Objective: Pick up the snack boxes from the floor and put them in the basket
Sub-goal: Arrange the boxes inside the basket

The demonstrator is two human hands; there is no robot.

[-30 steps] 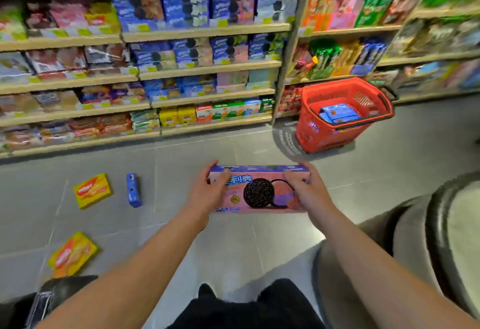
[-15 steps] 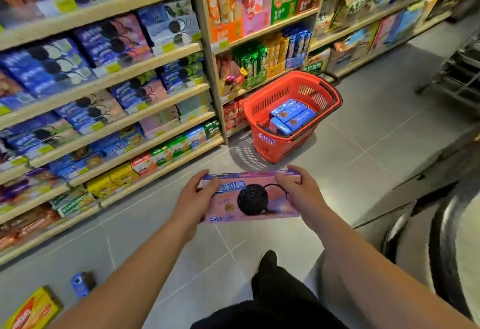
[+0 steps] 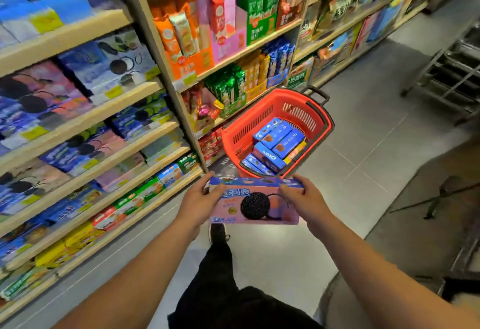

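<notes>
1. The pink snack box (image 3: 255,202) was held in the air in front of the person, its long axis running from nine o'clock to three o'clock, printed face turned up toward the camera.
2. The left hand (image 3: 198,202) gripped the nine o'clock end, thumb on the face and fingers (image 3: 207,178) curled over the far edge.
3. The right hand (image 3: 305,200) gripped the three o'clock end the same way, thumb on top, fingers wrapped behind the box.
4. The red basket (image 3: 244,131) stood on the floor at twelve o'clock from the box, just beyond its far edge and lower down, beside the shelves (image 3: 145,89).
5. Several blue boxes (image 3: 279,144) already lay inside the basket, slanting toward one o'clock.
6. Both hands looked about equally near the basket; the right sat slightly closer to its open middle.
7. The coming move probably called for carrying the box forward and down, perhaps turning it to match the blue boxes.
</notes>
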